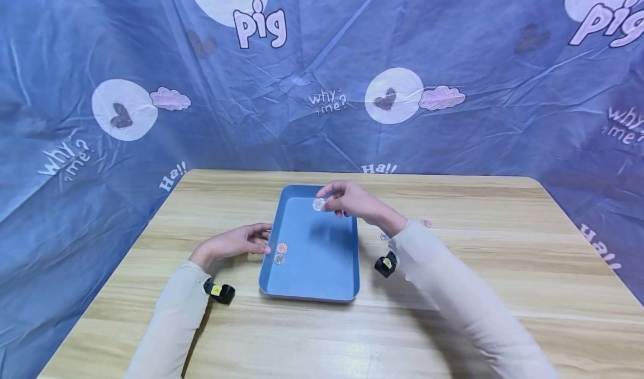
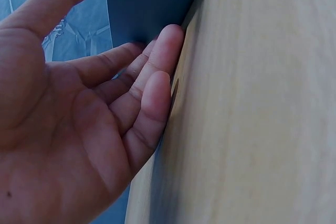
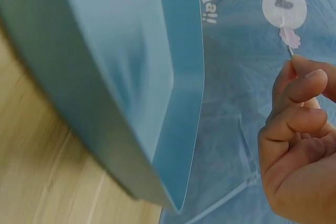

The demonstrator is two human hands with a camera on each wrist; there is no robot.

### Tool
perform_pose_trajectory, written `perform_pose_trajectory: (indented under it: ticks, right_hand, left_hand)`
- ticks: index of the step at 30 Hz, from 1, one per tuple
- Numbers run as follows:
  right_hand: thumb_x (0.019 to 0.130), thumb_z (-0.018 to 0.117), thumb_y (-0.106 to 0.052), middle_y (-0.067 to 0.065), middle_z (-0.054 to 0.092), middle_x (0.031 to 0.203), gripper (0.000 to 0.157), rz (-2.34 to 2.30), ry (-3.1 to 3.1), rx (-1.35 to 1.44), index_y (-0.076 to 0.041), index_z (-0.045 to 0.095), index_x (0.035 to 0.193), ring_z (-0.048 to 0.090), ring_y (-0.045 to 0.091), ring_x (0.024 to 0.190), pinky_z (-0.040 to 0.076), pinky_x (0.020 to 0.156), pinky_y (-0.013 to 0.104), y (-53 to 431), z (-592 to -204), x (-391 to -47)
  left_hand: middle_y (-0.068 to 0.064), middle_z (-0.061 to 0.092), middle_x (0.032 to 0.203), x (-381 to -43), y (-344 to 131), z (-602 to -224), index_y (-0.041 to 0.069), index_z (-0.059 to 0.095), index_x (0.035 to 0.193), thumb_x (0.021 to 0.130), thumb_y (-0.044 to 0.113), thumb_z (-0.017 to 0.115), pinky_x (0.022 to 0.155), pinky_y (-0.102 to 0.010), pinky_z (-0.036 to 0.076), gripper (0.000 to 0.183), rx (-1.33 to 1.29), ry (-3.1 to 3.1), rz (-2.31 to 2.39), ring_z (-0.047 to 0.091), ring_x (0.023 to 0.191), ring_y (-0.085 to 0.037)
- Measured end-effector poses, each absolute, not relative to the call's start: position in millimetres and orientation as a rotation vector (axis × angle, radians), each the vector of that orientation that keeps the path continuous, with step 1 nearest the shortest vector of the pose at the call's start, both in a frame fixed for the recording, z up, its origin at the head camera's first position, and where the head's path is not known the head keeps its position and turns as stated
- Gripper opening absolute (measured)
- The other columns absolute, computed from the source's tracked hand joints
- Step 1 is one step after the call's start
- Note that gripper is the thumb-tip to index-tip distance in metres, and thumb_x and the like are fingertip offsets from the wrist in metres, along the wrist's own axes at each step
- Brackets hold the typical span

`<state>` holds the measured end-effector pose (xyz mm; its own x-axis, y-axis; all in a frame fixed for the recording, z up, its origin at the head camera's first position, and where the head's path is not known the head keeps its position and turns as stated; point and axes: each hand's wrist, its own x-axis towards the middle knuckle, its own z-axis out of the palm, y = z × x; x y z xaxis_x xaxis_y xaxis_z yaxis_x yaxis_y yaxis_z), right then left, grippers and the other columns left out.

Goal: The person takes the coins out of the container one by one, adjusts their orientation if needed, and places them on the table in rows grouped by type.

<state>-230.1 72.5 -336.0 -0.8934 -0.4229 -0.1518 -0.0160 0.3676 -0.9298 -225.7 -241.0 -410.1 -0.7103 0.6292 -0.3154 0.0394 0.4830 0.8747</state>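
Observation:
A shallow blue rectangular tray [image 1: 314, 273] lies on the wooden table in the head view. My right hand [image 1: 352, 201] is over the tray's far right part, pinching a small clear round disc [image 1: 318, 204] with a ridged pattern. In the right wrist view the pinched disc [image 3: 290, 51] shows edge-on between thumb and fingertip. At the tray's left side, my left hand [image 1: 235, 242] holds the wall, thumb at the rim and fingers against the outside. Inside the tray, close to that thumb, a pinkish disc [image 1: 282, 248] and a clear disc [image 1: 279, 259] lie side by side.
Right of the tray, a clear disc [image 1: 384, 237] and a pink disc [image 1: 426, 223] lie on the table [image 1: 503, 267] near the right sleeve. Each wrist wears a small black camera. A blue printed cloth [image 1: 332, 43] hangs behind the table.

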Motion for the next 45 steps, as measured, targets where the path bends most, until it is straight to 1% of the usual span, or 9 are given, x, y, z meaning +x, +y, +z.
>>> perform_pose_trajectory:
  ticks: [5,13,19,23,26,30,34,36,45]
  right_hand:
    - [0.086,0.065,-0.005,-0.003,0.059,0.075,0.03,-1.539,2.265,-0.351,-0.002,0.061,0.116,0.049,0.01,0.056,0.037,0.05,0.022,91,-337,-230]
    - [0.085,0.065,-0.004,-0.003,0.059,0.07,0.034,-1.542,2.274,-0.304,0.0,0.058,0.118,0.046,0.009,0.054,0.031,0.047,0.018,119,-330,-225]
    - [0.086,0.064,-0.003,-0.005,0.06,0.071,0.035,-1.496,2.303,-0.325,0.003,0.056,0.119,0.047,0.008,0.055,0.036,0.048,0.019,144,-324,-221]
    - [0.087,0.062,-0.003,-0.004,0.06,0.074,0.035,-1.475,2.329,-0.301,0.005,0.053,0.12,0.047,0.007,0.056,0.036,0.049,0.019,166,-325,-218]
    - [0.087,0.062,-0.004,-0.004,0.061,0.075,0.036,-1.456,2.355,-0.259,0.005,0.053,0.12,0.046,0.007,0.057,0.035,0.05,0.02,184,-328,-214]
    - [0.087,0.063,-0.006,-0.005,0.062,0.078,0.038,-1.446,2.374,-0.197,0.006,0.051,0.122,0.046,0.006,0.056,0.038,0.05,0.02,211,-335,-209]
    - [0.088,0.062,-0.006,-0.005,0.064,0.083,0.041,-1.46,2.373,-0.14,0.006,0.049,0.124,0.051,0.006,0.058,0.039,0.051,0.02,235,-342,-204]
    - [0.088,0.062,-0.007,-0.005,0.064,0.084,0.042,-1.455,2.38,-0.111,0.006,0.048,0.125,0.051,0.006,0.06,0.039,0.053,0.02,246,-345,-201]
    - [0.088,0.064,-0.013,-0.004,0.062,0.082,0.045,-1.405,2.383,-0.047,0.006,0.048,0.126,0.05,0.006,0.063,0.041,0.053,0.022,279,-364,-189]
  left_hand:
    - [-0.023,0.048,0.134,-225,-241,-410,-0.008,0.025,0.148,0.088,0.023,0.07,0.095,-0.024,0.045,0.081,0.567,2.095,1.228,0.055,0.109,-0.02]
    - [-0.023,0.048,0.135,-223,-241,-409,-0.007,0.025,0.148,0.089,0.022,0.069,0.094,-0.024,0.045,0.079,0.551,2.096,1.223,0.055,0.109,-0.02]
    - [-0.023,0.047,0.135,-223,-242,-410,-0.007,0.025,0.148,0.089,0.023,0.069,0.094,-0.024,0.046,0.08,0.556,2.097,1.217,0.054,0.109,-0.02]
    - [-0.024,0.047,0.135,-223,-243,-409,-0.007,0.025,0.148,0.089,0.024,0.069,0.094,-0.024,0.046,0.08,0.555,2.113,1.201,0.054,0.11,-0.021]
    - [-0.024,0.047,0.135,-222,-243,-409,-0.007,0.025,0.148,0.089,0.025,0.069,0.094,-0.024,0.046,0.08,0.557,2.118,1.194,0.054,0.112,-0.022]
    - [-0.024,0.047,0.135,-223,-243,-409,-0.007,0.024,0.148,0.089,0.025,0.069,0.095,-0.025,0.046,0.08,0.562,2.11,1.2,0.054,0.111,-0.022]
    - [-0.024,0.047,0.135,-223,-244,-410,-0.007,0.025,0.148,0.09,0.025,0.069,0.095,-0.025,0.046,0.08,0.565,2.113,1.202,0.054,0.111,-0.022]
    - [-0.024,0.047,0.135,-223,-244,-410,-0.007,0.025,0.148,0.09,0.024,0.069,0.094,-0.025,0.046,0.08,0.564,2.113,1.2,0.054,0.11,-0.021]
    - [-0.024,0.047,0.136,-223,-243,-409,-0.005,0.025,0.149,0.09,0.025,0.068,0.095,-0.026,0.046,0.079,0.566,2.099,1.198,0.054,0.111,-0.021]
